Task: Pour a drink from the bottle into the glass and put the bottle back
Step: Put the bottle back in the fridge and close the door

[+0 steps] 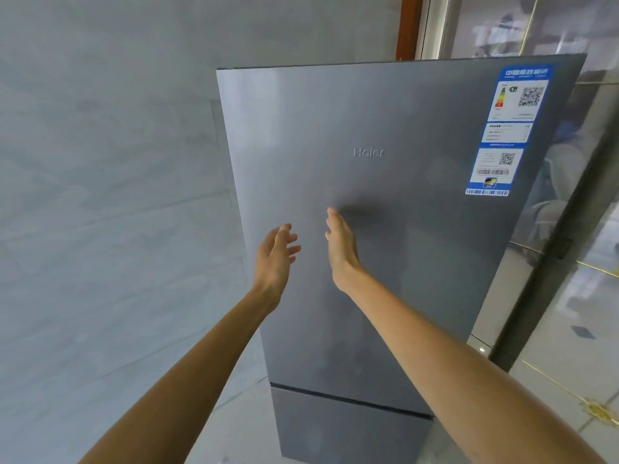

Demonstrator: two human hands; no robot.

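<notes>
Nearest to where I stood, two bare forearms ran up from the bottom of the frame toward the middle. The left hand point(276, 252) hung with its fingers loosely spread and held nothing, just inside the door's left edge; I could not tell whether it touched. The right hand point(340, 244) was turned edge-on with straight fingers, also holding nothing, and its fingertips point(331, 212) lay at or against the metal, a dark shadow close beside them. Both reached for the tall brushed-grey metal upper door point(418, 262) of a refrigerator, which stood shut above a shorter grey lower door point(335, 426). Neither the bottle nor the glass showed anywhere; I judged the bottle to be behind that upper door, so the step looked like opening it. No handle showed on the face, so it would have been wise to hook the fingers round whichever edge was free, probably the left, pull steadily rather than jerk so the shelves stayed quiet, and keep one hand spare for the bottle. Further up sat a raised silver logo point(368, 152) and a blue-and-white energy label point(505, 128) at upper right. Beyond were a pale grey tiled wall point(100, 162) at left and glossy gold-trimmed panels point(569, 296) at right.
</notes>
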